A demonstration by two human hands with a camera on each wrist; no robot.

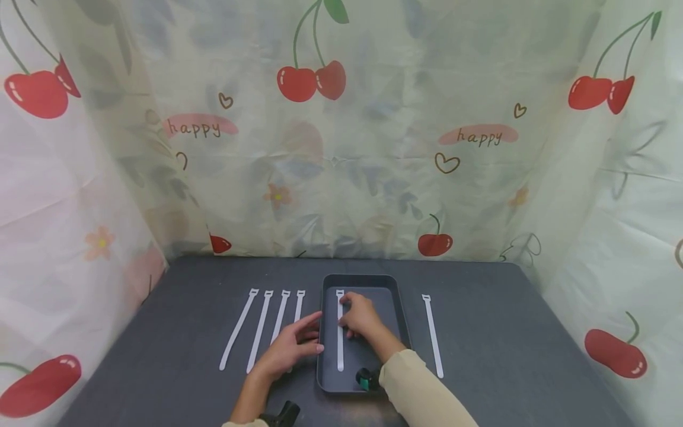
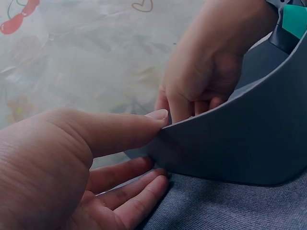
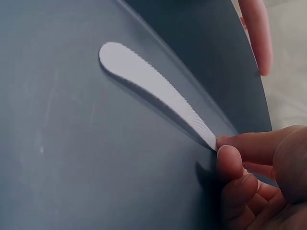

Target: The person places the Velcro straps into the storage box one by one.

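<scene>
A white hook-and-loop cable tie (image 1: 340, 350) with a slotted head lies lengthwise along the left part of a dark grey tray (image 1: 380, 301). My right hand (image 1: 361, 315) reaches into the tray and pinches the tie between thumb and forefinger (image 3: 254, 143). In the right wrist view, its rounded tail end stretches away from the fingertips over the tray floor. At the tray's left side is my left hand (image 1: 288, 351), fingers extended. Its thumb tip (image 2: 157, 115) meets the rim in the left wrist view, while the other fingertips are lower, by the outer wall.
Several more white ties (image 1: 258, 332) lie in a row left of the tray, some partly hidden behind my left hand. Another tie (image 1: 433, 335) lies on the dark table (image 1: 480, 332) to the right. Printed curtains (image 1: 368, 207) enclose the back and sides.
</scene>
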